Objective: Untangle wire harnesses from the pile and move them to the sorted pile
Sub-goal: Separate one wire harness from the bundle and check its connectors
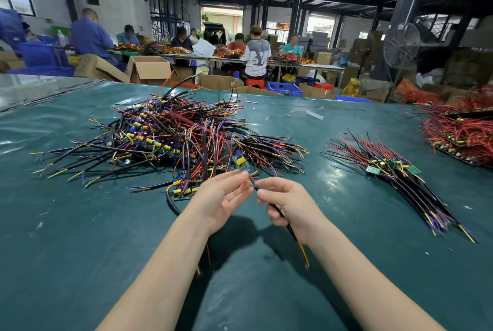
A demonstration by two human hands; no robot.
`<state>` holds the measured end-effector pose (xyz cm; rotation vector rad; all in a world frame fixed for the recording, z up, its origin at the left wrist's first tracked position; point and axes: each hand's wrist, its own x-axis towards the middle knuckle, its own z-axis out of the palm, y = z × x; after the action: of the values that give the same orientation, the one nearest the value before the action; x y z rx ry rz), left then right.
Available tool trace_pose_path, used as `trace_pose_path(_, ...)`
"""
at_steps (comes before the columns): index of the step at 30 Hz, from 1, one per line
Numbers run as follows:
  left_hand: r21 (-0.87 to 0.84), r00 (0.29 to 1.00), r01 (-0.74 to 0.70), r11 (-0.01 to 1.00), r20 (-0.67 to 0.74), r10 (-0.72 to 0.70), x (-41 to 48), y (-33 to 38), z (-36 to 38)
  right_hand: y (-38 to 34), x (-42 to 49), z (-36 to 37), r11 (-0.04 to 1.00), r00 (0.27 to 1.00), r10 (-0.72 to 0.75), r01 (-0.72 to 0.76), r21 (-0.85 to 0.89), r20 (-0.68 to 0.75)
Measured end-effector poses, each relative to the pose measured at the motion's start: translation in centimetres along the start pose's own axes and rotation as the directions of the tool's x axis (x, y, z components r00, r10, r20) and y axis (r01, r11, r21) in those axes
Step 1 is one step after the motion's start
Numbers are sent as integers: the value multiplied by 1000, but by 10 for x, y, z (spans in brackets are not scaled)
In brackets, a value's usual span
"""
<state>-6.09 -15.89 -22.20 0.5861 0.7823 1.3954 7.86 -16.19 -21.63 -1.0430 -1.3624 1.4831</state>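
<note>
A big tangled pile of wire harnesses (176,138), black, red, yellow and purple with small green boards, lies on the green table left of centre. A smaller, neatly aligned sorted pile (394,170) lies to the right. One harness (289,226) with a black sheathed cable is held just in front of the tangle. My right hand (288,204) grips its black cable, whose yellow-tipped end hangs below the wrist. My left hand (224,197), palm up, pinches its coloured wires near the small green board (241,164).
The green table cover (106,224) stretches around both piles. A further heap of red-wired harnesses (461,128) sits at the far right edge. Beyond the table stand cardboard boxes (149,68), blue crates (284,88), a standing fan (401,45) and several seated people at other tables.
</note>
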Motion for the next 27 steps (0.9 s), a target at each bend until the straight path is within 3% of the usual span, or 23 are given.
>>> trace_pose_path(4,6,999,-38,999,-35,38,-1,-8,4,2,1,1,995,998,59,-59,80,-1)
trace_pose_path(9,370,974,-203,907,-14,224,-1,-12,6,3,0,3,992,997,80,-80,94,8)
trace_pose_path(11,423,953,-251,871,-48,298,-1,-10,7,2,0,5,991,996,85,-88,100,27)
trace_pose_path(15,343,934,-259,903,-150,325,0,-8,7,0,2,9,995,996,84,-85,45,38)
trace_pose_path(19,207,995,-76,975,-42,86,-5,-5,8,0,1,8,992,993,109,-111,58,39)
trace_pose_path(22,197,999,27,980,36,-35,-5,-2,6,2,-1,6,987,991,131,-133,90,35)
trace_pose_path(27,82,994,-111,990,-7,112,-3,6,2,6,1,11,978,984,124,-144,152,130)
